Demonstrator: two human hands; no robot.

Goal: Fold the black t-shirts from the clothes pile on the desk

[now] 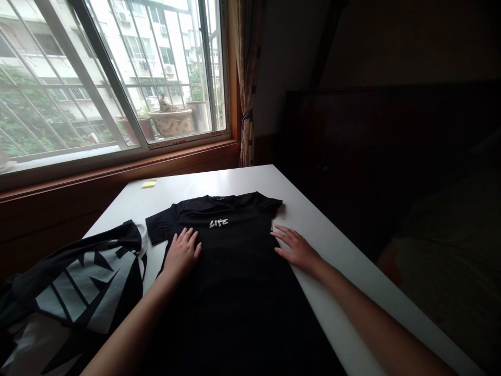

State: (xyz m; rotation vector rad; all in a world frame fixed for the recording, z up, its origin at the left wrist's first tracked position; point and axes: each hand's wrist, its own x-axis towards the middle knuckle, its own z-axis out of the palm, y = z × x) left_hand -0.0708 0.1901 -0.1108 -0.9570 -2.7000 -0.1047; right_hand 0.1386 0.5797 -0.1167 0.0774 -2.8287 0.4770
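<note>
left hand [182, 254] and right hand [299, 252] apart, fingers spread, uneven drag could bunch the black T-shirt [235, 266]

The bottom edge cuts off the black T-shirt [238, 271], and its collar print [220, 198] is too small to read. The left hand [182, 251] hides part of its side; a yellow speck [271, 228] by the right hand [296, 248] is too small to identify. The left edge crops the printed garment [84, 284], the top edge the window [156, 62] and curtain [247, 78]; shadow hides most detail at right
</note>
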